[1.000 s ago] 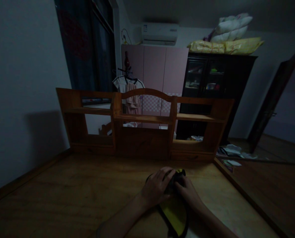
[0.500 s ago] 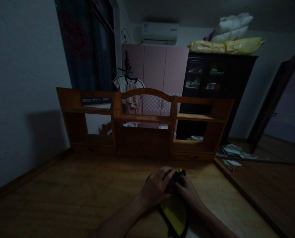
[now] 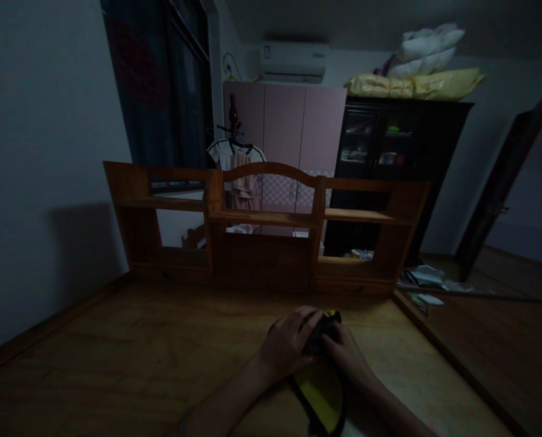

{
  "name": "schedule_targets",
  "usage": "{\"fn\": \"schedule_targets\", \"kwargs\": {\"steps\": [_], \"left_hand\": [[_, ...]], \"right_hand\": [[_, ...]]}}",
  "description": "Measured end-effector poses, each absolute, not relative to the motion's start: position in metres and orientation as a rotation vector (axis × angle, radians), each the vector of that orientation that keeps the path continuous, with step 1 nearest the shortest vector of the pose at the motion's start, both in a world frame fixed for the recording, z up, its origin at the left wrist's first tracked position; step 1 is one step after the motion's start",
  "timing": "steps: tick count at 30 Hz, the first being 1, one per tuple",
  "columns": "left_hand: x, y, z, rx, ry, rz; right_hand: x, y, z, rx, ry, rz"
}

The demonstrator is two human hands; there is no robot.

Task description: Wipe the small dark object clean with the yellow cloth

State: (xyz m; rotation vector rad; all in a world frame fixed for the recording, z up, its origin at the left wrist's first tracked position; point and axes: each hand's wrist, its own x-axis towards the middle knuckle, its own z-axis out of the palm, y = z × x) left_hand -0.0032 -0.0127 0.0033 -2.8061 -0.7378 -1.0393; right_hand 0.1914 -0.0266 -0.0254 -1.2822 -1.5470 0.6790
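Note:
A yellow item with black edging (image 3: pixel 321 394), perhaps a pouch or case, lies on the wooden surface (image 3: pixel 129 358) at the lower middle; its exact kind is too dark to make out. Over its far, dark part curls my left hand (image 3: pixel 293 337), fingers bent across the top. From the other side my right hand (image 3: pixel 343 349) closes on the same dark part, thumb toward the middle. Both hands touch it and sit close together. What lies beneath the fingers is hidden.
Across the far edge of the surface stands a wooden shelf unit (image 3: pixel 264 216). A raised wooden rim (image 3: pixel 453 358) runs along the right side, and a white wall (image 3: pixel 47 182) bounds the left. Behind are a pink wardrobe (image 3: pixel 284 121) and a dark cabinet (image 3: pixel 434 145).

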Motion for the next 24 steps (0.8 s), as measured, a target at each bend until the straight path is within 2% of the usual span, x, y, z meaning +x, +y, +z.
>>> {"fn": "schedule_targets", "kwargs": {"steps": [24], "left_hand": [[-0.0033, -0.0132, 0.0053, -2.791, -0.734, -1.054]], "right_hand": [[0.1905, -0.028, -0.0225, -1.299, -1.567, 0.649]]}}
